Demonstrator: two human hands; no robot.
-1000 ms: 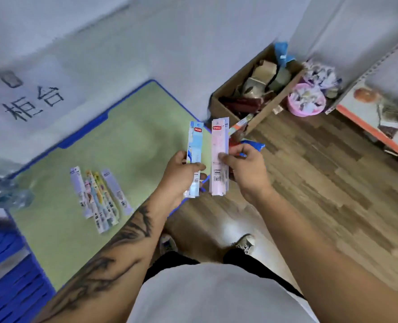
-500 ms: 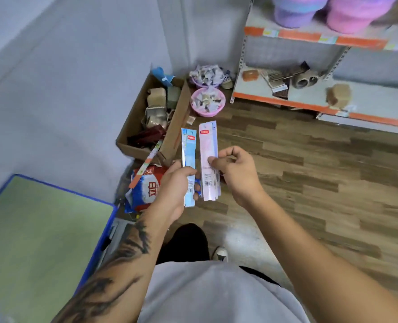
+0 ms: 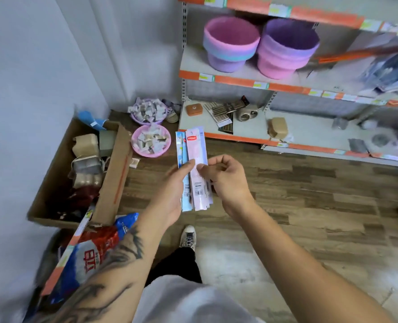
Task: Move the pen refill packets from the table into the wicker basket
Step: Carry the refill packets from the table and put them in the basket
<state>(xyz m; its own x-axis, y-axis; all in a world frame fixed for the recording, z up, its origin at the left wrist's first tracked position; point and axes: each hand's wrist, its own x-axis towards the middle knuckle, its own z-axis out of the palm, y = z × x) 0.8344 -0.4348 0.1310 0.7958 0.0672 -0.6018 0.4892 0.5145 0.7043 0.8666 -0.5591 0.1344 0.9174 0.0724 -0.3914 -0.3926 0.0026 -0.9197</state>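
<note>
Cardboard box [image 3: 109, 183]: we are seeing it sitting on the floor at the left, packed with goods.
Pink bowl [image 3: 151, 141]: it is lying on the floor just right of the box, full of small wrapped pieces.
Left hand [image 3: 170, 192]: we are gripping the pen refill packets [image 3: 194, 169], thumb across their front.
Packets: we are holding them upright over the floor, between both hands.
Right hand [image 3: 226, 180]: we are pinching the pink packet's right edge.
Shelf [image 3: 286, 78]: two woven baskets [image 3: 260, 45] are standing on it.
</note>
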